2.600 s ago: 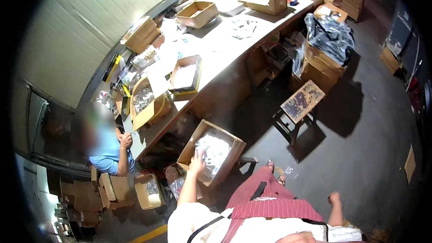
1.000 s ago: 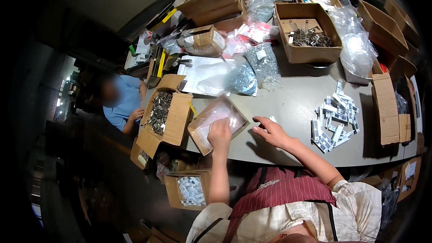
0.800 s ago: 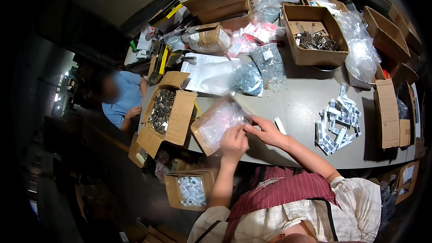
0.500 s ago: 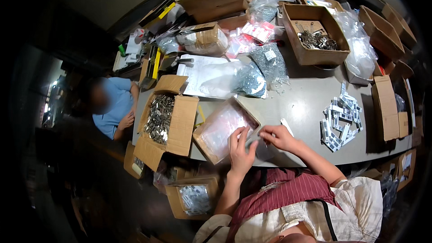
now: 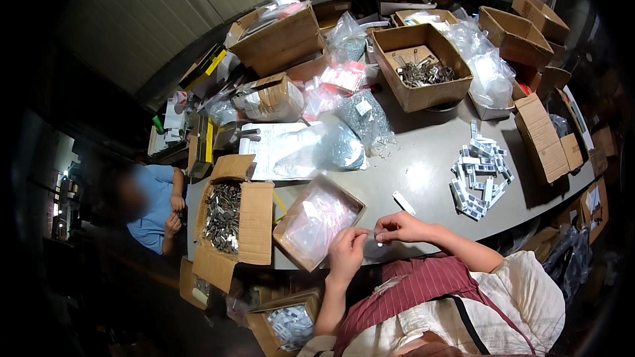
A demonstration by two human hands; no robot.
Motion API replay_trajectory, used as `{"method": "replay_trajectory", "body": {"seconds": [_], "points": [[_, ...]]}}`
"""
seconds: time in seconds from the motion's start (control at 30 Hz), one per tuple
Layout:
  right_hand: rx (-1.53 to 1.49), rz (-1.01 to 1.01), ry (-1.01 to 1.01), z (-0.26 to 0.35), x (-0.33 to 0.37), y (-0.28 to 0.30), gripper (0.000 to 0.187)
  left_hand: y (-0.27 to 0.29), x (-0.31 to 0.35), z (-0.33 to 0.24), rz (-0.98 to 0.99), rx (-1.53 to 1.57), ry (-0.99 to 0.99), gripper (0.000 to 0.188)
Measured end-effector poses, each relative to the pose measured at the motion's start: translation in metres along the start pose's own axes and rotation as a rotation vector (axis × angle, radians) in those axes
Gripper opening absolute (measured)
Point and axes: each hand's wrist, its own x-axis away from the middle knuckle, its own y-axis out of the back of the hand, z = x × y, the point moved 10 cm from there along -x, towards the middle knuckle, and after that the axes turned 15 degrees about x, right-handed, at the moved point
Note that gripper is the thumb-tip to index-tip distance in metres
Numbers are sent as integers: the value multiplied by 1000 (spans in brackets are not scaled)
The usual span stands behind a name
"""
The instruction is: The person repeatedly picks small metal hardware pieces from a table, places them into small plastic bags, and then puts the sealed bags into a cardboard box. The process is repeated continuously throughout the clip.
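Note:
My left hand is closed, thumb and fingertips pressed together at the near right corner of a shallow cardboard box with clear plastic bags inside. Almost touching it, my right hand pinches too. Whatever is between the fingers is too small or too clear to make out; a tiny white spot shows under the right fingertips. Just beyond the right hand, one slim white-and-grey part lies alone on the grey table. Similar parts form a loose pile further right.
An open carton of small metal pieces stands left of the shallow box. Behind are paper sheets, bags of small hardware and a carton of metal clips. A person in blue is at the far left.
The view has shifted, so the table sits lower and further left. My left fingers, spread before, have closed into a pinch, and the hands have come closer together.

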Motion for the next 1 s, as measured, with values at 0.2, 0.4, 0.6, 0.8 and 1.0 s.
{"method": "replay_trajectory", "body": {"seconds": [0.2, 0.4, 0.6, 0.8, 1.0], "points": [[-332, 144, -17, -9, 27, 2, 17, 3, 16, 25, -147, 88, 271, 6], [-499, -121, -101, -64, 51, 25, 12, -53, -5, -5, -25, 478, 157, 4], [149, -502, 167, -27, 94, 84, 27, -89, -8, -37, -2, -84, -183, 29], [521, -498, 402, 25, 115, 87, 42, -127, 3, -4, 145, -197, -256, 34], [634, -256, 369, -12, 102, 65, 48, -140, 5, 2, 261, -240, -245, 45]]}}
